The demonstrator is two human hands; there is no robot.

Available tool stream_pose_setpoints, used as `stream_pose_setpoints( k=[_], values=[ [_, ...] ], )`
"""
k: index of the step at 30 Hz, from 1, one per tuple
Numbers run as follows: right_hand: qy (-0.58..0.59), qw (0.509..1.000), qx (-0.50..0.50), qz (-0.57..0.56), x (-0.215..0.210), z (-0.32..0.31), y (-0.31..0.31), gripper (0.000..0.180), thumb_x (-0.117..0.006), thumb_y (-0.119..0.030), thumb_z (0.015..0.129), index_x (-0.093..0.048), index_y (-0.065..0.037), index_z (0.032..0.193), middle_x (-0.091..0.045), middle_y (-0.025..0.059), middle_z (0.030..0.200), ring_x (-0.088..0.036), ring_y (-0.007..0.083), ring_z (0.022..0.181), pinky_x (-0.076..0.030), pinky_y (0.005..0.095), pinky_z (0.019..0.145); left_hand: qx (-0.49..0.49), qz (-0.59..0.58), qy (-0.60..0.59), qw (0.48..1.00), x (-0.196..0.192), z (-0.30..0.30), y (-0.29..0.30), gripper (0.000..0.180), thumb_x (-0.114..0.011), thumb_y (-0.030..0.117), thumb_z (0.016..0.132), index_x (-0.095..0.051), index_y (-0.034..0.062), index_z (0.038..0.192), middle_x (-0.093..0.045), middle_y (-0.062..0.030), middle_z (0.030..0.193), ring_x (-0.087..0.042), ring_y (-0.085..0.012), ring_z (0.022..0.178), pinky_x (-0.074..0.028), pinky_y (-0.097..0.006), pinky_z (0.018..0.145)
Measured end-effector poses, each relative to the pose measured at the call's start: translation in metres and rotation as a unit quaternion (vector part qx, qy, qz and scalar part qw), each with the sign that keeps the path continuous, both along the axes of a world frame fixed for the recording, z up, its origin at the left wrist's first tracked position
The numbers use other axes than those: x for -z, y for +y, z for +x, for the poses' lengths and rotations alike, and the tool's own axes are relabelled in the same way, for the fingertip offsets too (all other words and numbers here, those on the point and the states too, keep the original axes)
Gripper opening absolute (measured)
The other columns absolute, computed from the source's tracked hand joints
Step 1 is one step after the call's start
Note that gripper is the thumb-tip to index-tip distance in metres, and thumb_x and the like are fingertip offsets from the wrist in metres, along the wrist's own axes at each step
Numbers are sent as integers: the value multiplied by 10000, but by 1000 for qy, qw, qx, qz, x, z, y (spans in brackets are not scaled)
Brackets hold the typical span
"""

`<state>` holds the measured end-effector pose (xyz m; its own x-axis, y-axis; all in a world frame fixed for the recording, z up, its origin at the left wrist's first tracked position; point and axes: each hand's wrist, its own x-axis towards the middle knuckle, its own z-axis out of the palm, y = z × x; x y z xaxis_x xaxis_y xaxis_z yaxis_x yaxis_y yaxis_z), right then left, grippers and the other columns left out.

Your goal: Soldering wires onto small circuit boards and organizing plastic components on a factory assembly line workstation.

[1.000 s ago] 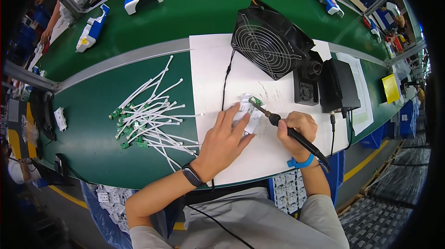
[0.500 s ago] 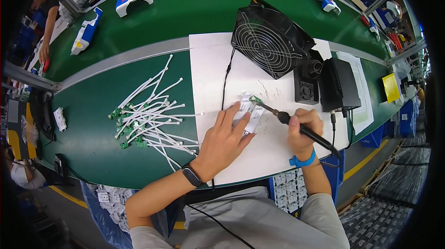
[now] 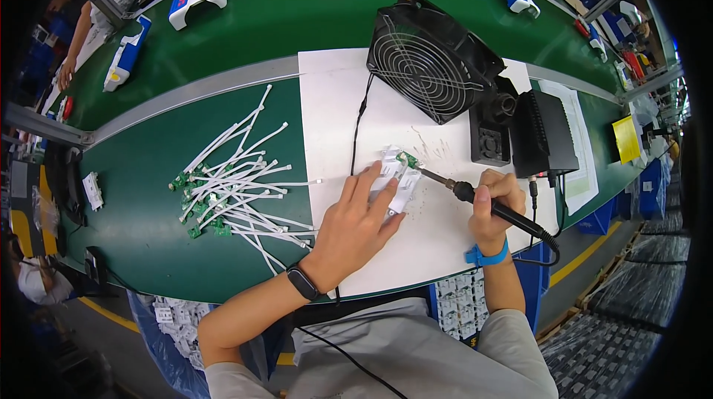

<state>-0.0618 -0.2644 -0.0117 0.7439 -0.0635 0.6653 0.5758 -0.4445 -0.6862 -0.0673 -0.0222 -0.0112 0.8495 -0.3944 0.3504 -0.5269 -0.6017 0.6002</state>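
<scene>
The left hand, loosely spread, holds a white part under its fingertips, a green board just beyond them; the right hand curls around a soldering iron.

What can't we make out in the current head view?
- White plastic part: partly covered by the left hand.
- Soldering iron: tip too small to tell whether it touches the green board; part of the grip is hidden by the right hand.
- Paper sheet: partly behind the black box.
</scene>
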Motion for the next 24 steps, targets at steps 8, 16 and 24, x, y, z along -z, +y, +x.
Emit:
stream_pose_setpoints(
  k=[8,16,24],
  values=[
    [-5,998,2,-66,-7,1,3,250,-686,-88,821,-457,-64,726,-542,81,588,-493,208,478,-381,304,506,-1,-2,-3,1000,0,0,0,462,-808,138,767,-662,-12,1179,-539,-221,1337,-613,-322,1015,-574,-364,753],
    [-16,997,-7,-77,-9,1,6,247,-678,-86,821,-450,-63,728,-526,77,580,-468,192,453,-364,292,477,2,-3,-3,1000,2,-1,1,476,-811,137,763,-657,-12,1188,-537,-223,1339,-614,-320,1017,-576,-360,762],
    [-9,997,-3,-75,-10,1,8,244,-670,-84,823,-445,-64,730,-510,76,572,-458,194,452,-355,294,477,0,0,-4,1000,1,0,1,469,-810,136,762,-662,-11,1182,-541,-218,1333,-609,-320,1018,-576,-362,760]
  ],
)
